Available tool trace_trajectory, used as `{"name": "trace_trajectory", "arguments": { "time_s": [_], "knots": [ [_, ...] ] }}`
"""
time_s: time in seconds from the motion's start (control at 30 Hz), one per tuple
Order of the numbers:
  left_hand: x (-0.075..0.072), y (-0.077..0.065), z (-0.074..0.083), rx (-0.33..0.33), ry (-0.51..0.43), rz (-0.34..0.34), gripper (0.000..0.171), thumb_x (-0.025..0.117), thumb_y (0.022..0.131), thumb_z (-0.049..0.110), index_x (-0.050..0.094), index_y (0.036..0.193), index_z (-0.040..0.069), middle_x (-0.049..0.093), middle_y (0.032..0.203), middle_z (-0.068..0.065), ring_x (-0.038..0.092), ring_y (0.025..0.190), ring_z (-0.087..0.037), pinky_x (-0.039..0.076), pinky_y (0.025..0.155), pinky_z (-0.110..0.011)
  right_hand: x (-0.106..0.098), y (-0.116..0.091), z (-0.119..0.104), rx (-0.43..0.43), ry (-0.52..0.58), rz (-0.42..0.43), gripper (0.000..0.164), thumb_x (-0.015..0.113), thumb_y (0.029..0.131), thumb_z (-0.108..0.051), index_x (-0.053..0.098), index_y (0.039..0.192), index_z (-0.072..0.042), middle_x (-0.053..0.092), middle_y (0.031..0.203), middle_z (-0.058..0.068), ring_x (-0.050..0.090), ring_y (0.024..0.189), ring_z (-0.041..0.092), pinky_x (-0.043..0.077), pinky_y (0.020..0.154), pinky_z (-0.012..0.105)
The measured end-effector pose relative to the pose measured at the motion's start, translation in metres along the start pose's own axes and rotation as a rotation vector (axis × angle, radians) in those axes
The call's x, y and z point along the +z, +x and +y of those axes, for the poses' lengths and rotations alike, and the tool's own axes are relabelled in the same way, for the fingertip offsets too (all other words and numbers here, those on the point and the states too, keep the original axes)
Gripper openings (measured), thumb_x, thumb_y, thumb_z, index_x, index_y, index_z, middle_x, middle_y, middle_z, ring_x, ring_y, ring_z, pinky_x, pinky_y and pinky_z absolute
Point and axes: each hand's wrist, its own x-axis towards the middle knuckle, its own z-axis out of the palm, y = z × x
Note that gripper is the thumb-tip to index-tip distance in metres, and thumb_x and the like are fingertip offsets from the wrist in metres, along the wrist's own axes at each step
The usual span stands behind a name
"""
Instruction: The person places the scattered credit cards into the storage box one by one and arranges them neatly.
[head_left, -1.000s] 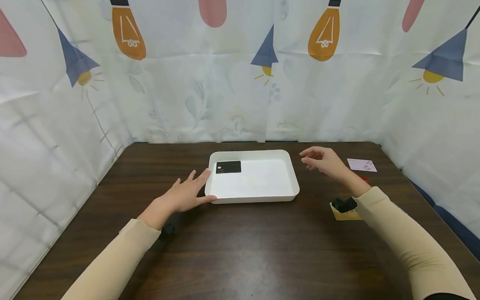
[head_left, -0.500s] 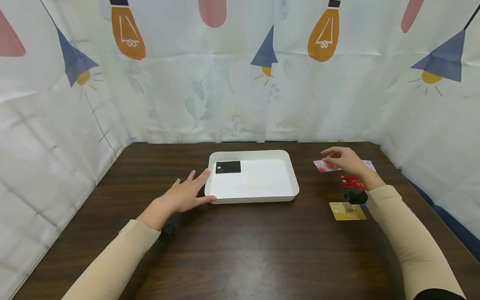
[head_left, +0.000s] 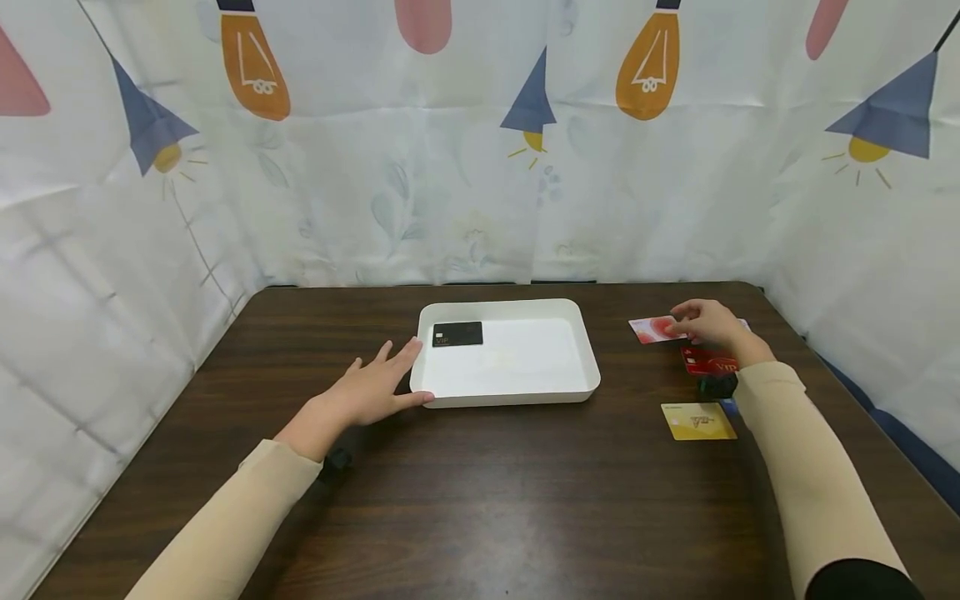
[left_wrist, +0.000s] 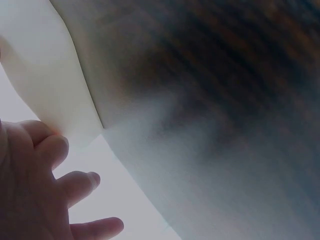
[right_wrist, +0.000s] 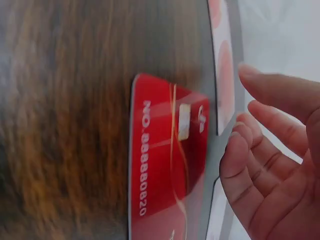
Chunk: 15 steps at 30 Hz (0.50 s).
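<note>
My left hand lies with fingers spread at the left end of a white tray, its thumb and forefinger touching the rim. Inside the tray, toward the back left, is a black VIP card. At the table's right side, my right hand hovers over the right end of a white card with red patterns. In the right wrist view, its thumb and fingers are bent and apart, with nothing between them. A red VIP card lies just below that hand.
Nearer the front lies a yellow card, and a blue card peeks out beside it under the right wrist. A pale card is mostly hidden behind the right hand. A patterned curtain hangs behind the dark wooden table.
My right hand has moved right from beside the tray, then lowered toward the white-and-red card, uncovering the red and yellow cards. The left hand and tray stay put.
</note>
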Motion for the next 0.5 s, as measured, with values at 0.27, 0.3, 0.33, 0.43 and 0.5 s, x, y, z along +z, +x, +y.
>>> {"name": "trace_trajectory", "arguments": {
  "time_s": [0.27,0.3,0.33,0.43,0.5],
  "knots": [
    [0.002,0.001,-0.002,0.001,0.001,-0.001,0.1,0.057,0.096,0.067,0.013,0.166,0.01,0.017,0.17,-0.014,0.01,0.154,-0.044,0.01,0.113,-0.076,0.0,0.007,0.001,0.064,-0.086,-0.045,0.072,0.075,0.095,-0.03,0.044,0.141,0.016,0.053,0.123,0.035,0.063,0.088,0.033,0.058,0.078,0.039],
    [0.002,0.001,-0.002,0.002,0.002,0.001,0.1,0.057,0.096,0.067,0.013,0.166,0.01,0.017,0.17,-0.014,0.011,0.154,-0.044,0.011,0.113,-0.076,0.0,0.008,0.001,0.068,-0.093,-0.054,0.073,0.076,0.095,-0.03,0.043,0.14,0.016,0.052,0.126,0.036,0.063,0.09,0.034,0.058,0.08,0.041],
    [0.002,0.001,-0.002,0.002,0.003,0.002,0.1,0.057,0.096,0.067,0.013,0.166,0.01,0.017,0.17,-0.014,0.01,0.154,-0.044,0.011,0.113,-0.076,-0.001,0.009,0.0,0.071,-0.097,-0.062,0.074,0.076,0.095,-0.031,0.043,0.14,0.016,0.05,0.128,0.037,0.063,0.092,0.036,0.059,0.082,0.042],
    [0.001,0.001,-0.002,0.002,0.004,0.004,0.1,0.057,0.096,0.067,0.013,0.166,0.01,0.017,0.169,-0.014,0.01,0.154,-0.044,0.011,0.113,-0.076,-0.002,0.012,0.0,0.077,-0.107,-0.089,0.073,0.075,0.095,-0.028,0.041,0.14,0.017,0.047,0.132,0.04,0.062,0.095,0.039,0.058,0.084,0.045],
    [0.001,0.001,-0.002,0.002,0.006,0.004,0.1,0.057,0.096,0.067,0.013,0.166,0.01,0.018,0.169,-0.014,0.011,0.154,-0.044,0.011,0.113,-0.076,-0.002,0.014,0.0,0.075,-0.109,-0.105,0.072,0.075,0.096,-0.026,0.039,0.14,0.018,0.046,0.131,0.041,0.061,0.094,0.039,0.058,0.083,0.045]
  ]
}}
